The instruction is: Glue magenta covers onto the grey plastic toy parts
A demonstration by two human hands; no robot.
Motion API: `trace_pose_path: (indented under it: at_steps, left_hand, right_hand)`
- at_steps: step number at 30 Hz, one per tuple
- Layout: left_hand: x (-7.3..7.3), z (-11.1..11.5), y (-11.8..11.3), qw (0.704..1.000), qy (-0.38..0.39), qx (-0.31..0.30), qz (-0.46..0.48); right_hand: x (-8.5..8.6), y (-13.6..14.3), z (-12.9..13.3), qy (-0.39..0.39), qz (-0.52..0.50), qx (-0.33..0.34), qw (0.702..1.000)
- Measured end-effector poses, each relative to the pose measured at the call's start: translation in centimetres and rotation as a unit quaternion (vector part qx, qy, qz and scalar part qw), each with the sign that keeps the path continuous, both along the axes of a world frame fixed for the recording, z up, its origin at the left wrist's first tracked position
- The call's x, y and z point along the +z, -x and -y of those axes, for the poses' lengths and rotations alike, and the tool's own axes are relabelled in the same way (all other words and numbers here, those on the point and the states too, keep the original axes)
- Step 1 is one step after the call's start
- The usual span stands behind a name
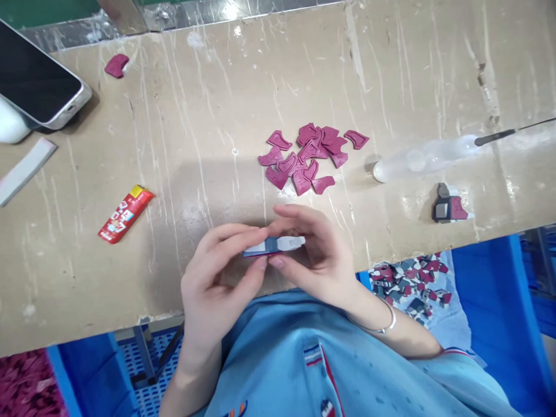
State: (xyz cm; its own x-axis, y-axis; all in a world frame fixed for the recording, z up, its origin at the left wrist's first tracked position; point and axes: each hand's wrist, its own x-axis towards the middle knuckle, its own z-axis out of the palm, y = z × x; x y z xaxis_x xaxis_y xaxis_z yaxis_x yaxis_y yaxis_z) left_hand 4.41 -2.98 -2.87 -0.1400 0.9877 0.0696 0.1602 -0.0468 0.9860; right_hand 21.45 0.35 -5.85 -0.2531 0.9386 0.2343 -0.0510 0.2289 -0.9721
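Observation:
Between my two hands, near the front edge of the table, is a small plastic part (273, 245) in white, dark blue and maroon. My left hand (221, 272) pinches its left end between thumb and fingers. On the other side, my right hand (315, 252) has its thumb and a finger closed on the part's middle. A loose pile of maroon plastic pieces (302, 165) lies just beyond my hands. Off to the right sits a similar joined part (449, 205) in grey, dark blue and maroon.
A white bottle with a thin dark tip (425, 159) lies to the right. On the left are a red packet (125, 214), a phone (39, 75) and one maroon piece (116, 66). Blue crates with maroon pieces (26, 385) and mixed parts (410, 284) stand below the table edge.

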Motion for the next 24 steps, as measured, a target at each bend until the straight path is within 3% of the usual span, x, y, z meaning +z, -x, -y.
trace_pose_path:
  at_steps: [5, 11, 24]
  left_hand:
    - [0.5, 0.3, -0.3, 0.999, 0.026, 0.03, 0.014]
    - [-1.0, 0.0, -0.4, 0.999, -0.031, 0.017, 0.021]
    - [-0.9, 1.0, -0.9, 0.997, -0.037, 0.043, -0.046]
  right_hand:
    - [0.1, 0.6, 0.2, 0.009, -0.029, -0.037, 0.999]
    - [-0.3, 1.2, 0.6, 0.01, -0.049, -0.075, 0.996]
    - [0.0, 1.2, -0.1, -0.032, -0.029, -0.056, 0.998]
